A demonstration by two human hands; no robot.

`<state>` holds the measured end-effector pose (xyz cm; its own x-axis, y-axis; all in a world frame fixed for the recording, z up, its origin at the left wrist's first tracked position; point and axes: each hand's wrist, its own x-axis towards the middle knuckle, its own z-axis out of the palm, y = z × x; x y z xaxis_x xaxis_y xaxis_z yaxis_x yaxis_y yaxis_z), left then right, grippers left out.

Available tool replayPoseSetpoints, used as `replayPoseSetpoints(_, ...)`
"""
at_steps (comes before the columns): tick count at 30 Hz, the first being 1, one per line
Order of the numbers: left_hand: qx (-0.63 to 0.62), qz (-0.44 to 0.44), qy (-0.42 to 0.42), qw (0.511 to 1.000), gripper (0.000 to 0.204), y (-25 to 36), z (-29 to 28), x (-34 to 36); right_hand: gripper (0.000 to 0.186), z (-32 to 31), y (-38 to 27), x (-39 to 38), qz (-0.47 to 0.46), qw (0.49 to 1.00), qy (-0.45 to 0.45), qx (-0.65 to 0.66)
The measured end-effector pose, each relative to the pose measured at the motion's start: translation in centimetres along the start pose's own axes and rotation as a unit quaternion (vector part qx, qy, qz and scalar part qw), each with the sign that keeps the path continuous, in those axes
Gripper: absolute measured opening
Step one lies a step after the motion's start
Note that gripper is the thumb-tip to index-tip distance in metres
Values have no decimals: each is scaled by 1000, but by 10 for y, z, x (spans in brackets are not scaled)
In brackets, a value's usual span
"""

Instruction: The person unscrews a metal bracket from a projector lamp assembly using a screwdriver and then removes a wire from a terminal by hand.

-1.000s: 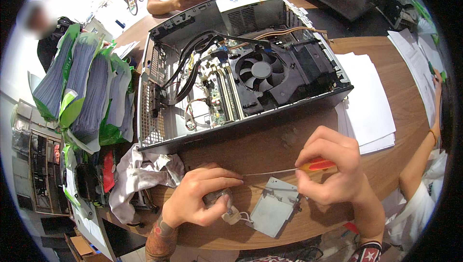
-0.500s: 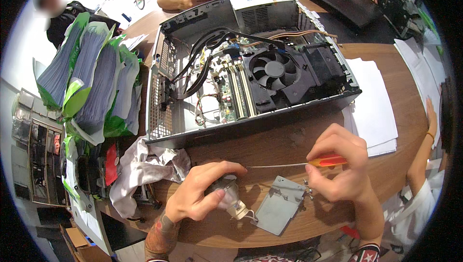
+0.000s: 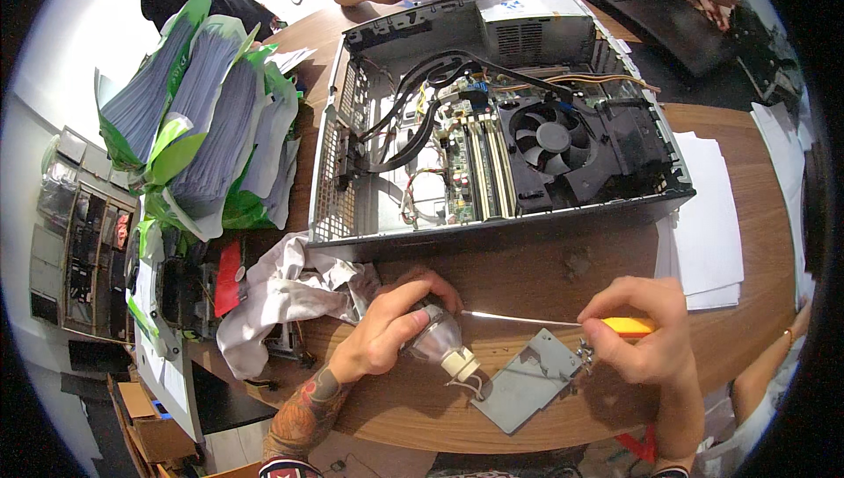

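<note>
A: The fingers (image 3: 413, 302) of the left hand (image 3: 391, 328) are seen curled over a small lamp bulb (image 3: 437, 337) with a shiny reflector, which is gripped from above and pressed against the wooden table (image 3: 527, 276).

B: And the fingers (image 3: 615, 298) of the right hand (image 3: 646, 333)?

A: They are closed around the yellow handle of a screwdriver (image 3: 563, 323). The tool is held nearly level, and its thin shaft is pointed toward the left, with the tip brought right up to the bulb under the left fingertips.

B: Where is the bulb placed relative to the rest?

A: It is found at the near edge of the table, in front of the open computer case (image 3: 501, 117). A white base is seen at its lower end, with thin wires trailing toward a grey metal plate (image 3: 527, 381) laid flat just beside it, between the two hands.

B: What else is laid nearby?

A: A crumpled grey cloth (image 3: 281, 293) is bunched just left of the left hand. White paper sheets (image 3: 712, 223) are stacked to the right of the case, and green-and-white bags (image 3: 202, 126) are stood at its left. Hands of other people are seen at the far edge of the table.
</note>
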<state>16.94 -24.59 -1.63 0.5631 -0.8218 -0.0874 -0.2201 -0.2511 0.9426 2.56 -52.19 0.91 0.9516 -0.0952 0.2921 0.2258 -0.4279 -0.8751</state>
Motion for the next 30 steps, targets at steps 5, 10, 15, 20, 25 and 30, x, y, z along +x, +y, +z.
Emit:
replayPoseSetpoints(5,-8,16,0,1000,42,-7,-1,3,12,10,2,-3,-10,1000,-25,14)
replayPoseSetpoints(10,-31,13,11,999,40,-9,-2,4,12,19,4,-3,-22,1000,-17,4)
replayPoseSetpoints(15,-47,5,3,999,38,-8,-6,6,13,22,5,-3,-34,999,-14,-8)
replayPoseSetpoints(20,-32,-37,39,998,47,-3,0,6,15,30,7,-5,-49,999,0,3)
replayPoseSetpoints(25,-31,-42,43,998,45,-1,2,6,16,29,8,-5,-53,998,-11,-12)
replayPoseSetpoints(30,-26,-34,47,998,45,-5,3,5,16,30,10,-4,-55,998,-19,-21)
